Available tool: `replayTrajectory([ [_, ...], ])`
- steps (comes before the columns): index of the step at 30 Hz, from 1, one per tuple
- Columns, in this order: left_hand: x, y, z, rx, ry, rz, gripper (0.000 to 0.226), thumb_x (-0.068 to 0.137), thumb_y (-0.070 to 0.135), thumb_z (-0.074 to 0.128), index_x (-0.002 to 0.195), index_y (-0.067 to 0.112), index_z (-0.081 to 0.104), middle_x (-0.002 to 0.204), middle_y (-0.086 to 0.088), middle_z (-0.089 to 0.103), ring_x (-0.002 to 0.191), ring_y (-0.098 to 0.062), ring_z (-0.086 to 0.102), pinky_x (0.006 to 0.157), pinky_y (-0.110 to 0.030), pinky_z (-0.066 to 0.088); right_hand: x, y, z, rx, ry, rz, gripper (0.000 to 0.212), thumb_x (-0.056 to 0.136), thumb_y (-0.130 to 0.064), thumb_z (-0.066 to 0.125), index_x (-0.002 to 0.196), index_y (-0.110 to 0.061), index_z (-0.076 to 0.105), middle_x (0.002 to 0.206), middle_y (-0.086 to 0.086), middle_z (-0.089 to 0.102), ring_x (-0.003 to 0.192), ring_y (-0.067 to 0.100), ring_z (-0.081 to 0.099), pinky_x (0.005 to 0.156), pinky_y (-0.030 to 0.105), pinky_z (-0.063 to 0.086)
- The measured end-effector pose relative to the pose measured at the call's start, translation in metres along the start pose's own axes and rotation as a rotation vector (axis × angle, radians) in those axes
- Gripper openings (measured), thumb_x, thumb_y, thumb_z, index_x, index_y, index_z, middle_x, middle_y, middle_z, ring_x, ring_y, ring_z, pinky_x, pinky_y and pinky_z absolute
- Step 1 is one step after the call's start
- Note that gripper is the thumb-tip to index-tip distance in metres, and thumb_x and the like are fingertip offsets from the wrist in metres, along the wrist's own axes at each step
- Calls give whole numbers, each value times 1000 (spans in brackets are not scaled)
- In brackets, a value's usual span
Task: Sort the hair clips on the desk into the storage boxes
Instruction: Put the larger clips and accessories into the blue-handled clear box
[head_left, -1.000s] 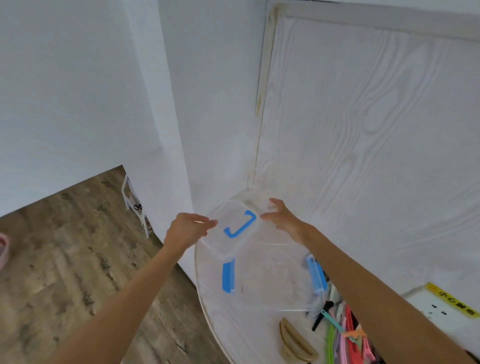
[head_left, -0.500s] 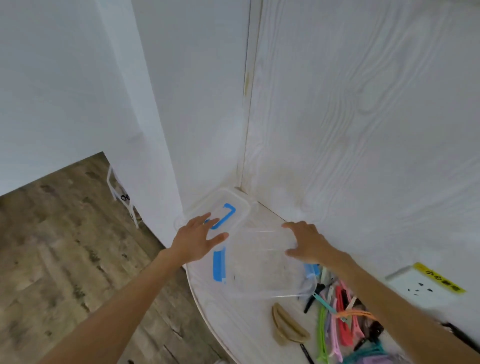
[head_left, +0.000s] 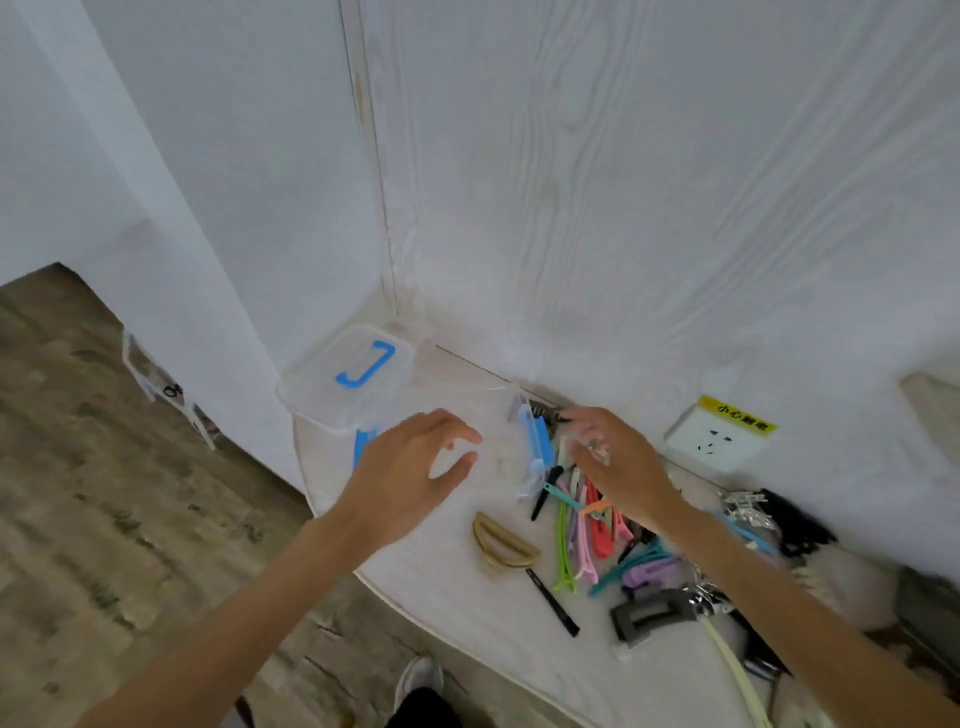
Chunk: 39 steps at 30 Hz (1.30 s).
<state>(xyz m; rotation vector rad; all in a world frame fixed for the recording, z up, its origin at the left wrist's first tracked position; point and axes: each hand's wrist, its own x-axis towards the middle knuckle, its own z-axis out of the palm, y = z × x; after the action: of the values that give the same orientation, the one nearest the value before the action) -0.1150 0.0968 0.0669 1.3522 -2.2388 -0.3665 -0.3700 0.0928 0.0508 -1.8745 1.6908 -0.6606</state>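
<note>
Your left hand (head_left: 410, 467) hovered, fingers spread, over the clear storage box (head_left: 498, 457). Your right hand (head_left: 615, 462) hung above the coloured hair clips (head_left: 587, 535), its lid (head_left: 348, 379) lying beside.

You see soft, even, cool daylight with no glare and only faint shadows. Motion blur smears both hands and the floor (head_left: 104, 519) at lower left. Wide-angle distortion bends straight lines near frame edges.

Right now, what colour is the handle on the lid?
Blue: the handle on the clear lid, seen from the head view.
</note>
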Motion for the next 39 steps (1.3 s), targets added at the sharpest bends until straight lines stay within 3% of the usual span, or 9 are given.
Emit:
replayTrajectory([
  [4, -29, 25, 42, 37, -383, 146, 32, 95, 26, 46, 126, 31, 52, 127, 14, 55, 116, -6, 50, 89, -27, 47, -52, 31, -3, -136, -65, 88, 16, 90, -24, 56, 96, -37, 61, 97, -11, 64, 74, 0, 61, 73, 27, 55],
  [7, -39, 17, 77, 225, -513, 136, 48, 91, 17, 52, 138, 22, 42, 146, 4, 41, 133, -17, 39, 104, -32, 38, -73, 45, -10, -186, -180, 204, 20, 85, -23, 65, 80, -40, 56, 93, -14, 61, 69, 1, 62, 57, 9, 45],
  [13, -50, 20, 99, 309, -383, 178, 51, 40, 11, 90, 86, 26, 73, 95, 6, 73, 75, -10, 71, 53, -21, 56, -123, 93, -18, -451, -476, 100, 58, 72, -12, 65, 122, -37, 49, 123, -10, 55, 113, 9, 49, 98, 31, 40],
  [20, -53, 20, 85, 180, -382, 84, 30, 89, 18, 58, 118, 26, 60, 130, 13, 55, 106, -12, 61, 82, -27, 49, -119, 86, -25, -397, -415, 48, 44, 79, -31, 66, 121, -37, 54, 119, -15, 60, 112, 7, 54, 96, 28, 40],
  [23, -48, 32, 71, 43, -361, -107, 25, 89, 26, 60, 113, 33, 60, 118, 19, 61, 103, -7, 61, 80, -26, 48, -114, 85, -38, -355, -402, 117, 49, 74, -29, 75, 118, -24, 55, 115, -4, 58, 109, 13, 52, 91, 28, 44],
  [28, -25, 51, 23, -606, -384, -392, 16, 85, 18, 66, 95, 31, 64, 95, 17, 69, 85, 1, 67, 60, -16, 51, -98, 63, -64, 127, -409, 369, 45, 71, -8, 78, 100, -21, 46, 98, -7, 59, 91, 10, 60, 79, 19, 51],
  [32, 9, 35, -13, -820, -101, -624, 15, 83, 11, 68, 89, 23, 64, 87, 7, 69, 80, -4, 65, 50, -16, 54, -52, 20, -60, 358, -225, 404, 51, 76, -8, 73, 114, -15, 39, 106, -2, 54, 94, 22, 62, 86, 32, 52],
  [35, 25, 8, -16, -763, 33, -731, 21, 82, 11, 69, 102, 9, 63, 96, -8, 67, 79, -15, 66, 51, -20, 57, -13, -24, -27, 562, -171, 439, 43, 83, -17, 67, 116, -16, 39, 103, 2, 56, 88, 25, 66, 81, 38, 56],
  [39, 26, -14, 2, -446, 5, -772, 18, 80, 25, 72, 94, 16, 66, 96, -3, 70, 86, -20, 68, 73, -39, 60, 28, -62, 37, 218, -117, 345, 35, 82, -36, 63, 95, -5, 54, 83, 7, 61, 74, 18, 61, 62, 26, 48],
])
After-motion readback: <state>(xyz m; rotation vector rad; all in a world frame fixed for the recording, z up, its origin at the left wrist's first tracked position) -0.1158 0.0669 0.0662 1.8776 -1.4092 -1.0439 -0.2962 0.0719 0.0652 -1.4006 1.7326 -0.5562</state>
